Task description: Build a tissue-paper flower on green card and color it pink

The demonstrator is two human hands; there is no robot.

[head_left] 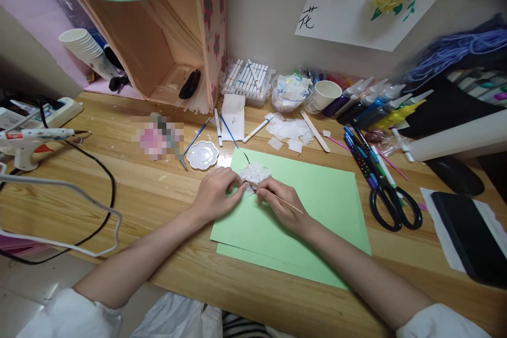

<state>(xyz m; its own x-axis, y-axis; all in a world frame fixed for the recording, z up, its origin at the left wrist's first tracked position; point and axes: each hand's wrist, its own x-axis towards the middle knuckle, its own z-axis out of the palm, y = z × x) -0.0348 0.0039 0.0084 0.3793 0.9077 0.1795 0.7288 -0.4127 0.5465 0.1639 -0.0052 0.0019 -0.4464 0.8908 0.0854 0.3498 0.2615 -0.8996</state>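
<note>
Two sheets of green paper (312, 211) lie on the wooden table. Near their upper left edge sits a white tuft of crumpled paper pieces (255, 173), with a short dark line drawn above it. My right hand (283, 205) is closed around a thin wooden stick (288, 205), its fingertips at the tuft's lower right. At the tuft's lower left is my left hand (219, 193), thumb and index finger pressed together at its edge; what they pinch is too small to make out.
Loose white paper squares (291, 129), a flat craft stick (315, 132) and a scalloped palette (202, 155) lie beyond the sheets. Black-handled scissors (396, 208) and pens are at the right. A glue gun (27, 142) with cables stands at the left.
</note>
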